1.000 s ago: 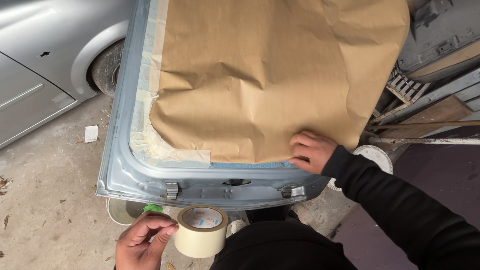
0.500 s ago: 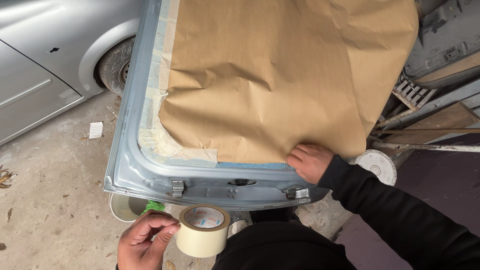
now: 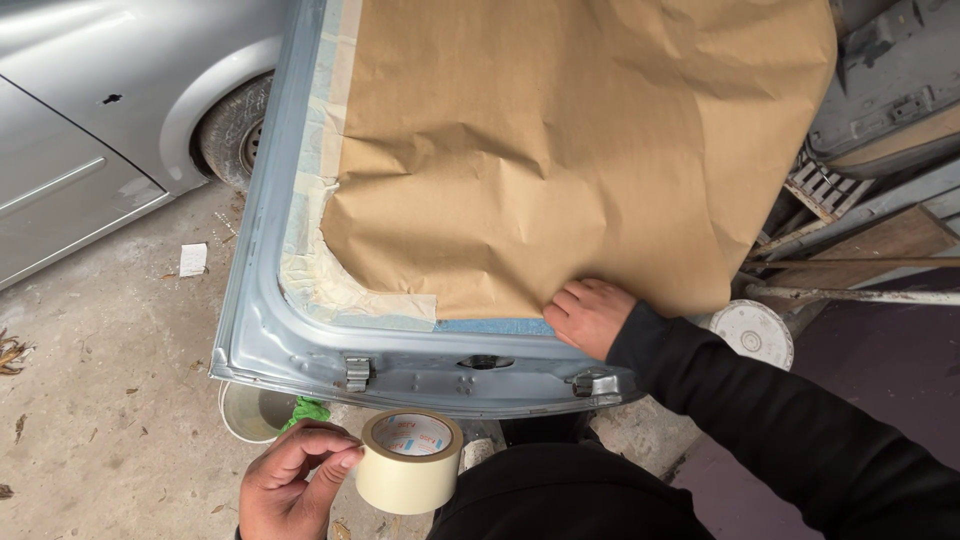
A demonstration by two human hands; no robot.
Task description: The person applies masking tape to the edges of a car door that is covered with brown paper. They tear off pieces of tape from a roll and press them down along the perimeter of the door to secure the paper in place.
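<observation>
**Caller:** Pinched between thumb and fingertips, that roll of masking tape (image 3: 409, 462) sits in the left hand (image 3: 292, 487) low in the view, below the near edge of the panel, fingers curled closed against its outer side.

**Partner:** And the right hand (image 3: 589, 316)?

**Caller:** Flat, palm down on the lower edge of the brown masking paper (image 3: 570, 150), fingers together, gripping nothing, just pressing the sheet against the grey-blue car panel (image 3: 262, 335). A black sleeve (image 3: 800, 420) runs back from it toward the bottom right.

**Partner:** How does the paper lie?

**Caller:** Creased, covering most of the panel. Strips of pale tape (image 3: 320, 270) hold its left side and the near left corner; beside the hand a blue strip of the panel shows under the paper's edge.

**Partner:** Surroundings?

**Caller:** A silver car (image 3: 90, 130) with its wheel (image 3: 232, 130) at the left, on concrete floor (image 3: 100, 420). A white bucket (image 3: 250, 412) with a green rag (image 3: 308, 410) sits under the panel's near edge, and a round white lid (image 3: 752, 333) lies to the right of the pressing hand.
</observation>
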